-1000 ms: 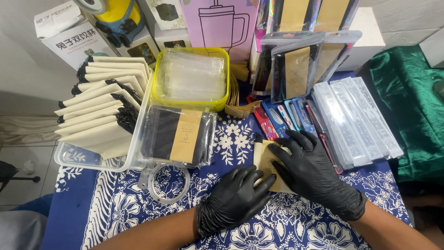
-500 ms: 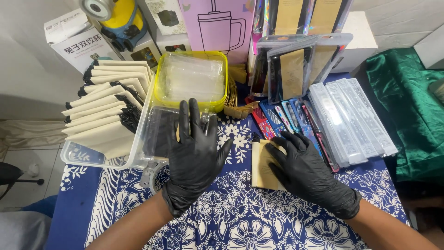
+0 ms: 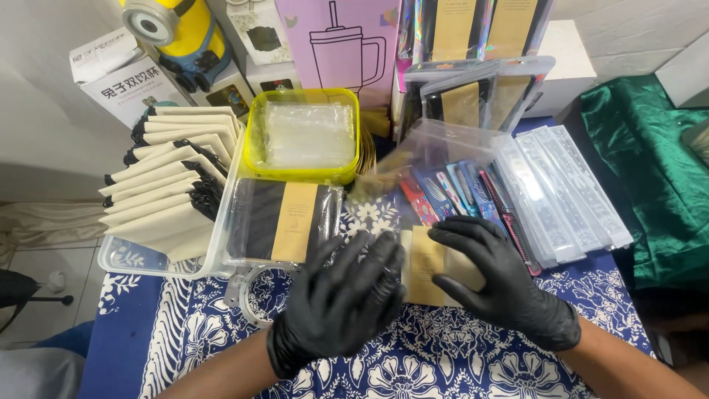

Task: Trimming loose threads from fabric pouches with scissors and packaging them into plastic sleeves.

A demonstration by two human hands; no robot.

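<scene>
Both hands wear black gloves and work over a blue cloth (image 3: 443,362) printed with white flowers; the right hand (image 3: 502,284) lies flat on a tan card sleeve (image 3: 427,264), fingers spread and pressing down, thumb curled along the near edge, so it pins the sleeve rather than gripping it; the left hand (image 3: 343,295) is blurred with motion just beside the sleeve's left edge, fingers loosely spread and, as far as I can tell, holding nothing, though whether its fingertips touch the sleeve I cannot say. The sleeve sits on the cloth near the middle, just in front of a row of coloured combs (image 3: 458,193) standing in a clear tray (image 3: 473,144); to the left a clear bin (image 3: 229,258) holds a packed item with a black body and a tan band (image 3: 284,222), and behind it a yellow-rimmed tub (image 3: 255,151) is full of clear plastic bags (image 3: 309,133); cream envelopes with black tassels (image 3: 166,185) fan out at far left. I would judge the step to be steadying the sleeve while the free hand joins in; the next move calls for a two-handed hold on its edges.
</scene>
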